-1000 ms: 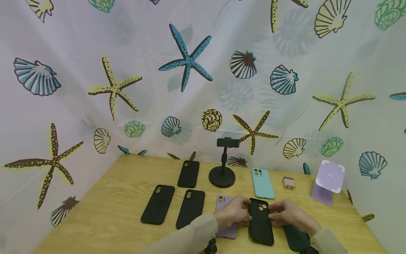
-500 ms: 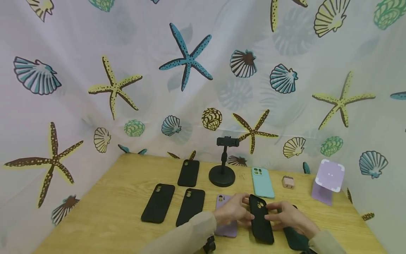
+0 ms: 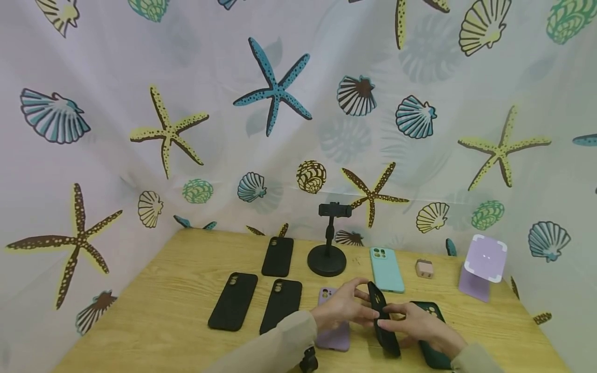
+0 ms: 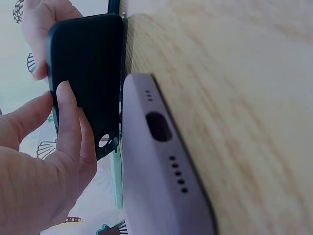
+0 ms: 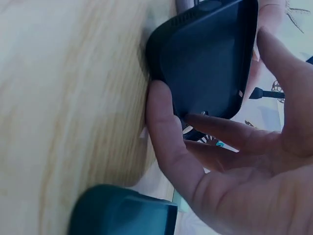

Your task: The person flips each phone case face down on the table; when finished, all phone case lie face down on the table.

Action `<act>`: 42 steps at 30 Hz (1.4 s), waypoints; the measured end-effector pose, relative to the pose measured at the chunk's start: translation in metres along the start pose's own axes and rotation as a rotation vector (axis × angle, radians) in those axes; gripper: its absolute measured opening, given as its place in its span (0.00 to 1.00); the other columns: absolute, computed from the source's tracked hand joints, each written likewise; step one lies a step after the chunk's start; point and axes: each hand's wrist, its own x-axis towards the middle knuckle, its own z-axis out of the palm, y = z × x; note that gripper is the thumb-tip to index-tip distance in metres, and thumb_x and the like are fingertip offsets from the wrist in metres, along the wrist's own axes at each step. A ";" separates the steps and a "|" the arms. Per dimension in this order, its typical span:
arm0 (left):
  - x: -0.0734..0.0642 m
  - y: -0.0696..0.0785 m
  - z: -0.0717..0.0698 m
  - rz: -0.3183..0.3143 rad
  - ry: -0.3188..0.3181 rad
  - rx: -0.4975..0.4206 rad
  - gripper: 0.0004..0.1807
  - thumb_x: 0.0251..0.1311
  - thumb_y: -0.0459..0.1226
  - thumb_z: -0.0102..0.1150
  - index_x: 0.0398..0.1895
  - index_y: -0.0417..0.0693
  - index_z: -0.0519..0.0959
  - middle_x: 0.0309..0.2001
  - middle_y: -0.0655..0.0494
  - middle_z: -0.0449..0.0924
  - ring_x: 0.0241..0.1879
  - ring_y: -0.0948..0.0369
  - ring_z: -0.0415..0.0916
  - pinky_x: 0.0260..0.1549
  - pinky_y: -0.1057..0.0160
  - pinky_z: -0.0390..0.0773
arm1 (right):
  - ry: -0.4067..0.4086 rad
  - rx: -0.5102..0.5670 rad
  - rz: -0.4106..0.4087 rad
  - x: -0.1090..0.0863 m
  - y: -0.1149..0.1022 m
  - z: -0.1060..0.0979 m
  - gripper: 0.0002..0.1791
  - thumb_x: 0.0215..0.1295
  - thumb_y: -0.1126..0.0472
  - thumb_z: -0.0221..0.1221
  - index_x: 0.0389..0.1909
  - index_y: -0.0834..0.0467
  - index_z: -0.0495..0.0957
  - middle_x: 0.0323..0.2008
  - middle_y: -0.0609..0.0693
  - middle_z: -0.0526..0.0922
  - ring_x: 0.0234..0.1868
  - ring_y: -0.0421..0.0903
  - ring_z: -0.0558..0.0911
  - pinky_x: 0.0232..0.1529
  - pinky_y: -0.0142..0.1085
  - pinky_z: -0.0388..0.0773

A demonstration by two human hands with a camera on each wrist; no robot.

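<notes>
A black phone case [image 3: 389, 342] stands tilted on edge between my two hands near the table's front. My left hand [image 3: 344, 306] pinches its left side, with the thumb on the edge and fingers on the back in the left wrist view. Around the other side, my right hand [image 3: 422, 327] grips the case with thumb and fingers. The hollow inside of the black case [image 5: 210, 63] faces the right wrist camera. Under my left hand lies a purple phone case [image 3: 335, 339], partly hidden. A dark green phone case [image 3: 436, 357] lies partly beneath my right hand.
Several more black cases [image 3: 233, 301] lie to the left on the wooden table [image 3: 163, 321]. Behind stand a black phone holder [image 3: 327, 259] and, far right, a purple stand [image 3: 485, 259]. A turquoise phone case [image 3: 387, 270] and a pink charger plug [image 3: 424, 268] lie between.
The black case was lying nearly flat, back up; both hands have tipped it up onto its edge, turning its back towards the left. More of the dark green case now shows.
</notes>
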 end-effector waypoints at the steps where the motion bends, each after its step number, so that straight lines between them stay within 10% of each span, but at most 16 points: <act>1: 0.000 0.000 0.000 0.000 0.001 0.000 0.48 0.53 0.22 0.67 0.75 0.48 0.55 0.52 0.45 0.72 0.30 0.55 0.84 0.37 0.53 0.86 | -0.007 0.006 -0.002 0.000 0.000 0.000 0.41 0.67 0.47 0.62 0.69 0.71 0.62 0.70 0.76 0.53 0.62 0.69 0.73 0.44 0.52 0.83; 11: 0.001 0.001 0.002 -0.006 -0.029 -0.002 0.46 0.56 0.27 0.67 0.76 0.51 0.54 0.54 0.43 0.72 0.34 0.54 0.85 0.41 0.50 0.85 | -0.088 0.153 0.015 -0.005 -0.004 -0.002 0.39 0.70 0.48 0.58 0.70 0.72 0.60 0.69 0.72 0.61 0.66 0.70 0.66 0.50 0.54 0.81; 20: 0.002 -0.011 0.005 -0.110 -0.143 -0.015 0.45 0.63 0.38 0.64 0.78 0.55 0.50 0.60 0.35 0.68 0.58 0.41 0.74 0.47 0.42 0.81 | -0.192 0.359 -0.030 -0.006 0.007 -0.005 0.35 0.73 0.55 0.51 0.72 0.72 0.54 0.67 0.66 0.68 0.64 0.58 0.73 0.52 0.52 0.81; 34: -0.001 -0.009 0.013 -0.104 -0.063 0.097 0.38 0.58 0.23 0.63 0.72 0.42 0.62 0.64 0.35 0.65 0.51 0.45 0.79 0.45 0.47 0.83 | -0.264 0.506 -0.147 -0.016 0.014 -0.026 0.47 0.71 0.70 0.52 0.76 0.66 0.27 0.59 0.64 0.77 0.56 0.57 0.81 0.53 0.50 0.80; 42: -0.005 -0.008 0.009 -0.121 -0.021 0.095 0.34 0.58 0.21 0.60 0.69 0.32 0.63 0.65 0.31 0.64 0.51 0.44 0.79 0.42 0.50 0.84 | -0.189 0.459 -0.115 -0.016 0.016 -0.026 0.47 0.69 0.69 0.56 0.77 0.63 0.34 0.56 0.61 0.80 0.52 0.56 0.84 0.48 0.47 0.83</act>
